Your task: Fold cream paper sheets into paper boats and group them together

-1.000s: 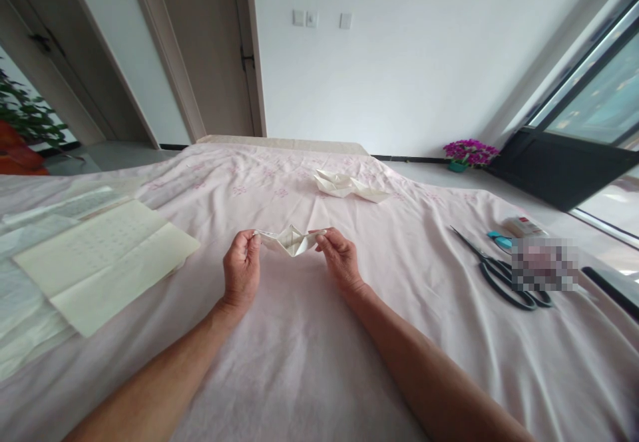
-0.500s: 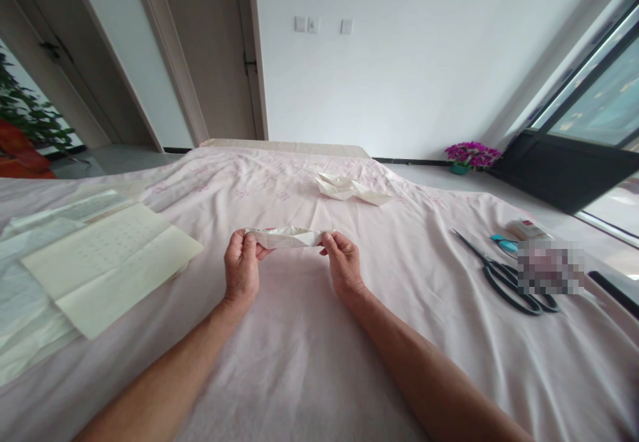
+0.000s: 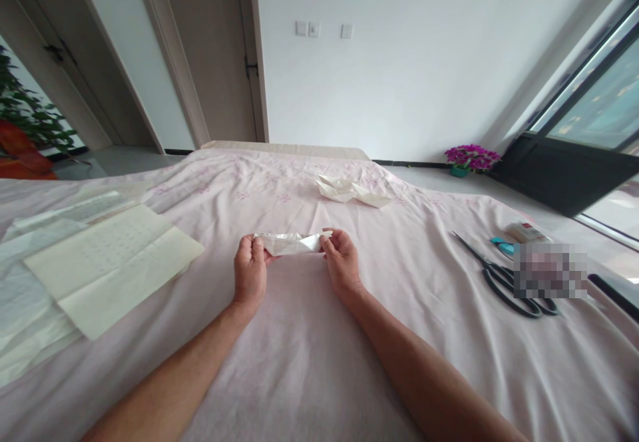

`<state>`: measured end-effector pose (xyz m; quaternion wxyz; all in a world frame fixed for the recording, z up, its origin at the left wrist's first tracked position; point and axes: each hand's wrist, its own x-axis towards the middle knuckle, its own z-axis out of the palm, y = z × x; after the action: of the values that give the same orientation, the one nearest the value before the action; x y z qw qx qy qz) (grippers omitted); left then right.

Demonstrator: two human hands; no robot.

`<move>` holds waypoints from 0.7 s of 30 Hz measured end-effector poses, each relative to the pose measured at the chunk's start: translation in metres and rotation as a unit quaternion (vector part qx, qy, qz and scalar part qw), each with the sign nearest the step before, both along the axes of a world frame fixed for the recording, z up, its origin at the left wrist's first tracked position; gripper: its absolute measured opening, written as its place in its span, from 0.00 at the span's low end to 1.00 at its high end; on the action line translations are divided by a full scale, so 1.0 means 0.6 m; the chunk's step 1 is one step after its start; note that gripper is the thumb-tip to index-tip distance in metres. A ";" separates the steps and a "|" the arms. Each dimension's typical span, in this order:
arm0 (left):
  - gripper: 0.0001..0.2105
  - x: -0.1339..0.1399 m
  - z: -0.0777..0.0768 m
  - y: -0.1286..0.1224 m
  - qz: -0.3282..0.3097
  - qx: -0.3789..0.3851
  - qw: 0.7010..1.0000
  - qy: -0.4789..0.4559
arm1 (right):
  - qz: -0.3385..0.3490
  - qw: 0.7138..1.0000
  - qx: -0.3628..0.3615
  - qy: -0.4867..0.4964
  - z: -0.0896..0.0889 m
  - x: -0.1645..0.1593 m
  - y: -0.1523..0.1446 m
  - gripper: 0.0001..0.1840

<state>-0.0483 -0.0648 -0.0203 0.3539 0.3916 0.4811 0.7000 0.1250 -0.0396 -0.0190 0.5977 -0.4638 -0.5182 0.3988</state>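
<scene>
Between my hands is a long, narrow piece of folded white paper (image 3: 289, 243), held level above the cloth with a peaked fold near its middle. My left hand (image 3: 250, 265) pinches its left end, thumb on the near side. The right end is pinched by my right hand (image 3: 342, 259), thumb and fingers closed on it. Farther off, two folded paper boats (image 3: 339, 189) lie close together on the pink cloth. The fingers behind the paper are partly hidden.
A pink patterned cloth (image 3: 299, 362) covers the surface, with many wrinkles. Sheets of paper (image 3: 120, 249) lie stacked at the left. At the right are black-handled scissors (image 3: 504, 282), a small blue item (image 3: 502, 245), a white packet (image 3: 526, 232) and a blurred-out object.
My left hand has shifted a little to the right, nearer my right hand. The folded paper has turned slightly, and its front face catches more light.
</scene>
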 end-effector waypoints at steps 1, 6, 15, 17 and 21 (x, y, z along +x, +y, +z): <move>0.13 0.000 -0.001 -0.001 0.005 -0.001 1.000 0.017 | -0.014 1.000 0.017 -0.022 0.000 0.003 0.000 0.19; 0.12 -0.001 -0.004 -0.003 0.042 0.005 0.994 0.105 | -0.100 0.938 0.157 -0.294 0.019 0.012 -0.015 0.25; 0.13 0.004 -0.008 -0.011 0.040 0.002 0.986 0.164 | -0.024 0.843 0.241 -0.480 0.045 0.004 -0.031 0.09; 0.13 0.007 -0.004 -0.013 0.027 0.002 0.987 0.156 | -0.015 0.842 0.244 -0.482 0.043 0.005 -0.028 0.07; 0.12 0.013 0.006 -0.021 -0.023 0.013 0.994 0.106 | 0.016 0.837 0.242 -0.490 0.041 0.008 -0.024 0.06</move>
<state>-0.0406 -0.0773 -0.0166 0.3115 0.4797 0.4974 0.6523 0.1298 -0.0541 0.0058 0.3521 -0.4307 -0.8310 -0.0092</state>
